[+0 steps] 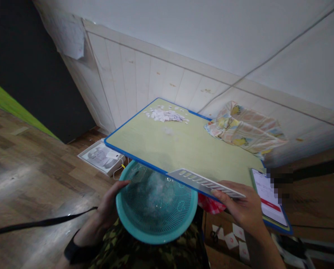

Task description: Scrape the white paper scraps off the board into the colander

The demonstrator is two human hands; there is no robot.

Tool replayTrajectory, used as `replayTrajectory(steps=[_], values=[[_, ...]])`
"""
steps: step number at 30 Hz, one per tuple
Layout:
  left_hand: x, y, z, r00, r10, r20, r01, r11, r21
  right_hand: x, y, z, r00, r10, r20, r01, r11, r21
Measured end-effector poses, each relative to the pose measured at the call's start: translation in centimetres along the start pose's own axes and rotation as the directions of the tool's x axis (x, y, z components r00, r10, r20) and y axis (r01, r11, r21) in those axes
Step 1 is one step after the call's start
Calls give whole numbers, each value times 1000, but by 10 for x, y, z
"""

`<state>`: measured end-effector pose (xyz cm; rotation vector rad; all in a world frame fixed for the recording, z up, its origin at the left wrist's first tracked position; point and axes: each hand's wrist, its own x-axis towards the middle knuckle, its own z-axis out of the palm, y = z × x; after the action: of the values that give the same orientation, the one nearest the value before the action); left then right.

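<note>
My left hand (111, 203) grips the left rim of a teal mesh basket (133, 220), held just under the near edge of a low green table with a blue border (183, 149). Some pale, fluffy bits lie inside the basket. My right hand (242, 207) is closed on a long grey slotted strip (203, 182) that lies along the table's near edge. A pile of small white paper scraps (167, 115) sits at the far side of the tabletop.
A crumpled patterned cloth (245, 129) lies at the table's far right, against the white panelled wall. A phone (269, 198) rests on the right edge. A white box (101, 157) and cable lie on the wooden floor; scissors (215, 234) and paper cards sit below the table.
</note>
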<state>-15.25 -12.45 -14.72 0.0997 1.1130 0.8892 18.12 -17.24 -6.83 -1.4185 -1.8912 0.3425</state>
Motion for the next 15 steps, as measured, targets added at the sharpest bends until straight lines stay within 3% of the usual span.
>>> replayTrajectory(steps=[6, 15], values=[[-1, 1, 4, 1000, 11, -8, -11, 1000, -5, 8, -3, 8, 996, 22, -88, -23, 1000, -12], [1, -1, -2, 1000, 16, -5, -16, 1000, -6, 13, -7, 16, 998, -56, 37, 53, 996, 78]])
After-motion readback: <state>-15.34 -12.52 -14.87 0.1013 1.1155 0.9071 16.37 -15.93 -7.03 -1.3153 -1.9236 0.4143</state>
